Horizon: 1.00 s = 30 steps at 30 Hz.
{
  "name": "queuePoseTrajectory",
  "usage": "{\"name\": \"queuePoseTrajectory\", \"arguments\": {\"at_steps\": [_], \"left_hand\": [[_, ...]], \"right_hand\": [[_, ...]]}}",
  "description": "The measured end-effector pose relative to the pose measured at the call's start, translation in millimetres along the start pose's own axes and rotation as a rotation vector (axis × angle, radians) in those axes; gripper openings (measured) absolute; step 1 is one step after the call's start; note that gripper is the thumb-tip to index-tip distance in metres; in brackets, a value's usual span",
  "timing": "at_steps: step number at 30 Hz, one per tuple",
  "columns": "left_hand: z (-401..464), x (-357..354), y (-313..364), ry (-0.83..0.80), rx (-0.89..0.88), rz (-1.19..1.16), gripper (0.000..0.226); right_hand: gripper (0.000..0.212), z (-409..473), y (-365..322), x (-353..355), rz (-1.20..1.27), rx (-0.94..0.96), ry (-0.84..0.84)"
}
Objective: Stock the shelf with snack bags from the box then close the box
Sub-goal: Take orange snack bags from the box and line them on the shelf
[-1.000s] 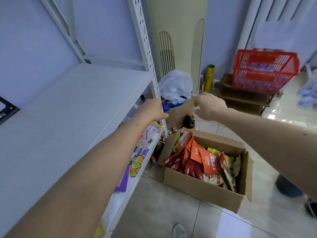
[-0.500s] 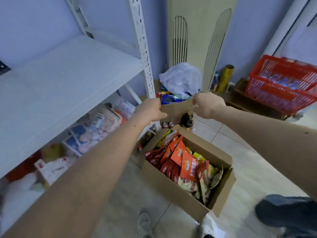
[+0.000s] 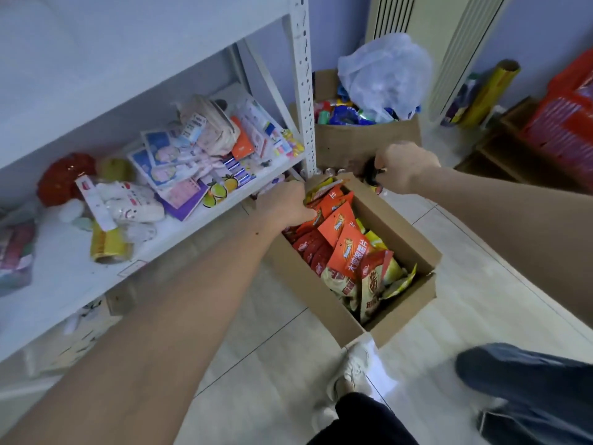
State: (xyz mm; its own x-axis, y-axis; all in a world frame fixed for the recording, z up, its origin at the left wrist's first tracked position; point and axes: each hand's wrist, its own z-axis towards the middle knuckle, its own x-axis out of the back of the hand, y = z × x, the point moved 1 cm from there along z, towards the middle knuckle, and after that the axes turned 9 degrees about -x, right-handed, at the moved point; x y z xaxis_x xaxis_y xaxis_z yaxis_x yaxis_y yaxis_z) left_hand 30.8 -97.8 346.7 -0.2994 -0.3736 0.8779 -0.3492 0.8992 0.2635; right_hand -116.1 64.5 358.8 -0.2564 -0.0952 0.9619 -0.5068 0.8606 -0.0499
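An open cardboard box (image 3: 308, 284) stands on the tiled floor, packed with orange, red and yellow snack bags (image 3: 346, 248). My left hand (image 3: 282, 205) is curled at the box's far left corner, its fingers against the orange bags. At the far right corner my right hand (image 3: 406, 165) is curled beside a dark bottle top. Both seem to hold the ends of the far flap, which the hands mostly hide. The white metal shelf (image 3: 64, 274) is to the left, its lower level strewn with small packets; its upper level (image 3: 96, 59) is bare.
Behind the box sits a second cardboard box (image 3: 359, 139) topped with a plastic bag (image 3: 385, 72). A gold roll (image 3: 491, 91) leans by a tall air conditioner (image 3: 433, 27). A red basket (image 3: 564, 123) is at the right. My shoe (image 3: 353, 370) touches the box's near corner.
My view has tipped down toward the box and lower shelf. Both hands have dropped from holding the far flap raised to the box's far corners and spread apart.
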Motion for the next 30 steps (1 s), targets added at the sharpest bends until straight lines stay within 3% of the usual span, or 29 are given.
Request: {"name": "queuePoseTrajectory", "arguments": {"at_steps": [2,8,25,30], "left_hand": [[-9,-25,4,0.004,0.014,-0.037,0.040],[-24,-118,26,-0.037,0.014,-0.143,0.037],[58,-285,41,-0.065,0.107,-0.270,0.039],[79,-335,43,-0.090,0.136,-0.255,0.026]], "right_hand": [[0.002,-10,5,-16,0.015,0.003,-0.001],[0.028,-36,30,-83,-0.040,-0.016,-0.059],[0.026,11,109,-240,-0.078,-0.005,-0.225],[0.025,31,121,-288,-0.135,0.033,-0.232]]}}
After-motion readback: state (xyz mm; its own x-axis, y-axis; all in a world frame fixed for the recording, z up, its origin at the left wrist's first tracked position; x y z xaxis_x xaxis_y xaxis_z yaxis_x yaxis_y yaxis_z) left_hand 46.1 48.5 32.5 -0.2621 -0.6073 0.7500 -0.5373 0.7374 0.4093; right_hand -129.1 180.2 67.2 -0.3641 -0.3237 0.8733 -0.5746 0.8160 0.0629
